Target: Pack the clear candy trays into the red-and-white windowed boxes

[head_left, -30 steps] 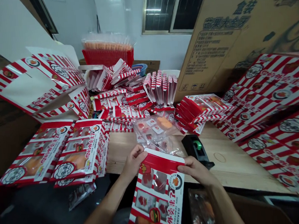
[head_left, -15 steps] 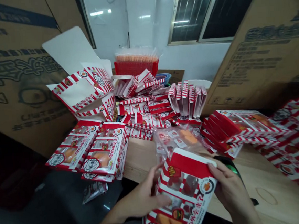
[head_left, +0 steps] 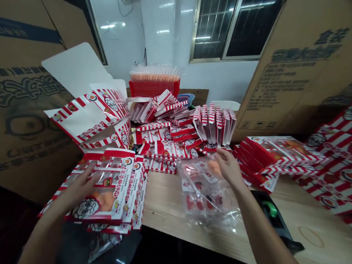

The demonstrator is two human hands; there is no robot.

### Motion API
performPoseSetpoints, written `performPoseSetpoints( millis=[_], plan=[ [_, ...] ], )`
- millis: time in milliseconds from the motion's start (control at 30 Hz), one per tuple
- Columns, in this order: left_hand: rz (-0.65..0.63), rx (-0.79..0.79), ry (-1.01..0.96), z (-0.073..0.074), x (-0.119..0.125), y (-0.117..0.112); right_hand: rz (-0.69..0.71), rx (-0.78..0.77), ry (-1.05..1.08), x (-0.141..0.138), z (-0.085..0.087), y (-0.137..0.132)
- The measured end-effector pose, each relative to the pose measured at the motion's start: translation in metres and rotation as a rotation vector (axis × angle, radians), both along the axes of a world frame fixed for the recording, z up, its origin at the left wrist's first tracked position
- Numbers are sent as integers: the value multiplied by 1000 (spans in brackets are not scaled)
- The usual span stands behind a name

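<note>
Resting loosely spread left fingers (head_left: pixel 89 175) on the box (head_left: pixel 108 199), now laid on the stack (head_left: pixel 140 200) beneath them, freeing right fingers (head_left: pixel 221 154), half-curled at the bag (head_left: pixel 198 171), grip unclear.

It looks like a packing workshop: matching striped boxes (head_left: pixel 165 147) crowd a wooden tabletop (head_left: pixel 163 206) alongside clear plastic packets (head_left: pixel 207 200) and a tape dispenser (head_left: pixel 279 223), large printed cartons (head_left: pixel 285 86) standing at both sides.
</note>
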State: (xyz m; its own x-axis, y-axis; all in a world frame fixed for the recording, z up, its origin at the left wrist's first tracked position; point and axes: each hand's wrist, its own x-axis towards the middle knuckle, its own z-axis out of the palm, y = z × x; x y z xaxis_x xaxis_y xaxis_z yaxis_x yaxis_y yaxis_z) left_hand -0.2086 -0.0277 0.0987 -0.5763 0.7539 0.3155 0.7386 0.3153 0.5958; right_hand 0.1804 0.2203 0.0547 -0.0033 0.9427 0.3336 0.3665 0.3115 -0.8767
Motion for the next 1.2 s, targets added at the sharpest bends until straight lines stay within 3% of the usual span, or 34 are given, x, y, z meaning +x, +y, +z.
performPoseSetpoints(
  millis=[67,133,267,367,433,500,600,733,867,967,1100,1200],
  plan=[
    [-33,-40,3,-11,-1,2,-128,59,-46,4,8,23],
    [-46,-44,48,-17,12,1,-253,97,-88,8,19,47],
    [-66,110,181,-20,72,-7,-389,75,-170,13,37,90],
    [-264,164,70,-25,131,-4,-419,-2,-232,14,38,111],
    [-461,106,-78,-32,168,8,-436,-45,-271,14,34,118],
    [-532,84,-254,-40,198,26,-437,-75,-316,16,31,123],
    [-650,55,-434,-50,226,52,-393,-122,-398,24,30,128],
    [-765,24,-462,-57,241,67,-326,-161,-481,34,36,132],
    [-777,26,-437,-61,242,67,-335,-130,-469,31,41,127],
    [-728,100,-361,-63,237,68,-378,-49,-395,28,41,107],
    [-691,222,-212,-61,236,75,-441,76,-230,46,34,57],
    [-749,298,-60,-55,245,83,-377,110,-78,74,22,7]
  ],
)
